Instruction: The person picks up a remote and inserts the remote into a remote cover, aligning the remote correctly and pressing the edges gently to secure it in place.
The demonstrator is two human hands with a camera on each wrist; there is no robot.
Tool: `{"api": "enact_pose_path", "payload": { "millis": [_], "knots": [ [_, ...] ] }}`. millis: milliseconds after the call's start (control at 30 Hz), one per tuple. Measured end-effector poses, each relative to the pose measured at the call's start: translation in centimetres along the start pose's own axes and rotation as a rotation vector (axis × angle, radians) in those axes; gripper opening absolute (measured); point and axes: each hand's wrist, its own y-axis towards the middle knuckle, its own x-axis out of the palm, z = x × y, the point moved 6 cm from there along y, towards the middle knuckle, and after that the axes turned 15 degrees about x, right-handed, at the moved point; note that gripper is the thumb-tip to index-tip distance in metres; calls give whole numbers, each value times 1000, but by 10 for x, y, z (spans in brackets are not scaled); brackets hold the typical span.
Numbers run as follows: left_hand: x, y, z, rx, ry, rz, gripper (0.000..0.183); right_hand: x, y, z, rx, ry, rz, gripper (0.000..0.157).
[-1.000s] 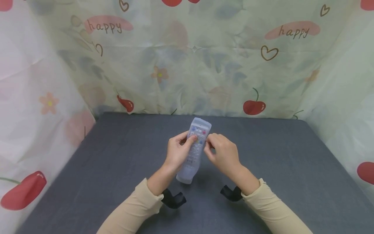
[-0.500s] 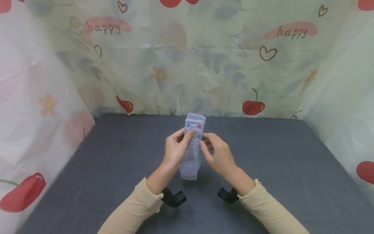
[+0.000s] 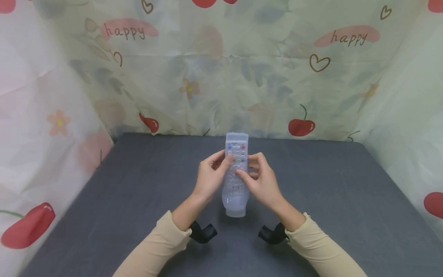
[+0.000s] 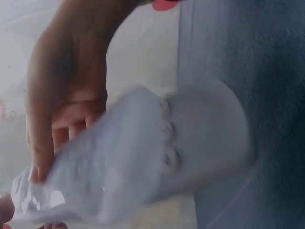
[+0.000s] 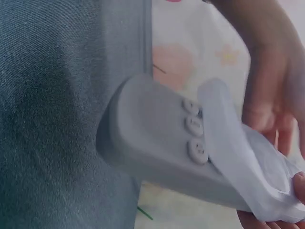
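Observation:
Upright over the table, a pale remote control (image 3: 236, 212) stands partly inside a translucent soft cover (image 3: 236, 200). Its bottom end sticks out of the cover, and a few buttons show on that bare grey end (image 5: 157, 124) in the right wrist view. My left hand (image 3: 211, 175) grips the left side, thumb on the front among the coloured keys and fingers behind. On the other side my right hand (image 3: 264, 179) pinches the right edge, its thumb on the front a little lower. In the left wrist view the cover (image 4: 109, 162) is blurred.
A dark grey cloth covers the table (image 3: 149, 169). Printed curtains (image 3: 228, 77) with cherries and hearts hang behind it and at both sides. Black straps (image 3: 203, 233) hang from both wrists.
The remote control has turned from leaning right to upright and moved slightly right. My right hand's thumb has come from the edge onto its front. The left hand keeps its hold.

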Motion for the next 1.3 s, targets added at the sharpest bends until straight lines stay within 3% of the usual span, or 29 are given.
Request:
{"api": "enact_pose_path", "payload": {
  "millis": [133,333,500,633,833,1300],
  "knots": [
    [-9,1,3,58,53,15,28,-5,2,4,80,30,-23,38],
    [-7,-1,6,109,104,-18,23,-4,1,7,108,5,-49,38],
    [-5,-5,9,221,214,31,17,-3,-1,7,108,-4,-40,39],
    [-4,-7,10,269,284,63,15,-2,-2,7,119,2,-29,40],
    [-3,-9,13,295,303,97,14,0,-5,8,160,57,-12,43],
    [0,-13,8,274,302,91,14,0,-6,11,226,130,48,43]
  ]
}}
